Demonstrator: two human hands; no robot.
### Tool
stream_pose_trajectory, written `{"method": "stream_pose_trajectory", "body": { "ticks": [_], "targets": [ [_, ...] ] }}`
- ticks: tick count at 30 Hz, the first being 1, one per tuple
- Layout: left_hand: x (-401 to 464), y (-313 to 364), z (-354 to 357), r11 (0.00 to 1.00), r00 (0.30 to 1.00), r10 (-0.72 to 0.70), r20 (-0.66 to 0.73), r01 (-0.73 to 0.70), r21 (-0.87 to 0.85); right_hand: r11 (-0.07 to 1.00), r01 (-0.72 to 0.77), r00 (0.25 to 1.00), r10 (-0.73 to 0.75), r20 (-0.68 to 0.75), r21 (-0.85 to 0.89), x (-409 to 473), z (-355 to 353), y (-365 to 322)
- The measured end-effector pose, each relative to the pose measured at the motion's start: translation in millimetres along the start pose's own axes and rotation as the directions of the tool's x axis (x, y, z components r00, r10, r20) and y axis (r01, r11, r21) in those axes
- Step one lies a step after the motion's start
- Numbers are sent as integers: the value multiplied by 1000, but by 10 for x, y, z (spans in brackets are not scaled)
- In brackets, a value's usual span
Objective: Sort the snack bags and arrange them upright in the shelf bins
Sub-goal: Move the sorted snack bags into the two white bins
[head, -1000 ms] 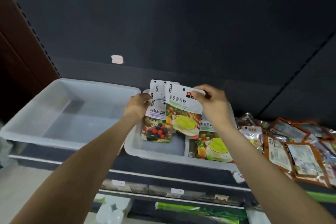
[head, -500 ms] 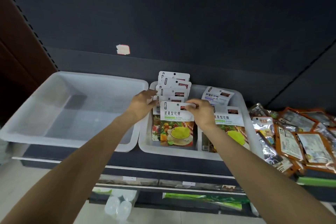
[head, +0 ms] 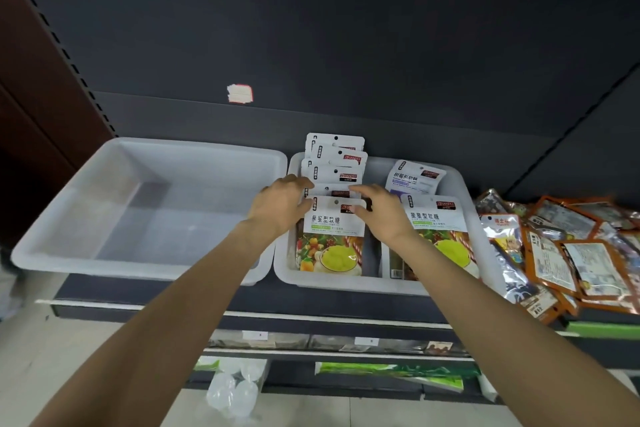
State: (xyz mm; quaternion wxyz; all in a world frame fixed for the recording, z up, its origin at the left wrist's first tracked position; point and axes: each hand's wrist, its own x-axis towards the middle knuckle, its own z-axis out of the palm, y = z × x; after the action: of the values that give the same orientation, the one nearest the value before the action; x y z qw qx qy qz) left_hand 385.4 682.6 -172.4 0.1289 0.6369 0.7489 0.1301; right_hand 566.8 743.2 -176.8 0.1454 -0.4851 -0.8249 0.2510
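1. Two hands on front bag (head: 330, 236) of the upright row, left half of right bin (head: 349, 282). Left hand (head: 277, 208): thumb and fingers pinching bag's top-left edge. Right hand (head: 381, 213): fingers curled over top-right corner, near the hang hole.
2. Step in hand, prob.: seating this bag upright against row behind (head: 334, 163). Best done by pressing down evenly at both top corners till bottom edge meets bin floor, then leaning top back onto the stack.
3. Worth keeping print side fwd and top edge level w/ neighbours; soft pouch likely to slump if let go early.
4. Second row, right half of same bin: like bag (head: 438, 218) in front, purple-print bag (head: 414, 178) behind, so mixed flavours, maybe needing a re-sort.
5. Left bin (head: 69, 218) w/ no bags. Unsorted orange and silver packs (head: 568, 253) heaped on shelf, right of bins.
6. Writing: front bag reads "星星型软糖", small English line under it too blurred; red logo approx. "ZRANFEI". Purple bag: Chinese title, unclear.
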Motion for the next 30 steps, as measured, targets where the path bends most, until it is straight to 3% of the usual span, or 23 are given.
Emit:
{"method": "stream_pose_trajectory", "body": {
  "ticks": [5, 9, 14, 25, 30],
  "targets": [
    [-86, 229, -83, 997, 993, 66, -95, -62, 41, 996, 85, 987, -84, -137, 4, -235, -275, 24],
    [-141, 561, -102, 985, 988, 115, -101, -126, -118, 998, 55, 966, -63, -250, -39, -465, -531, 178],
    [-114, 1189, -6, 959, 974, 223, -37, -226, -170, 999, 1, 971, -12, -240, -47, -846, -988, 527],
    [-434, 3674, 769, 904, 897, 426, -116, -429, 1, 965, -233, 934, 187, -306, -119, -2130, -2155, 2026],
    [-529, 4788, 1243, 852, 851, 524, 30, -523, -34, 926, -358, 898, 308, -314, -117, -2798, -2676, 2887]
  ]
}}
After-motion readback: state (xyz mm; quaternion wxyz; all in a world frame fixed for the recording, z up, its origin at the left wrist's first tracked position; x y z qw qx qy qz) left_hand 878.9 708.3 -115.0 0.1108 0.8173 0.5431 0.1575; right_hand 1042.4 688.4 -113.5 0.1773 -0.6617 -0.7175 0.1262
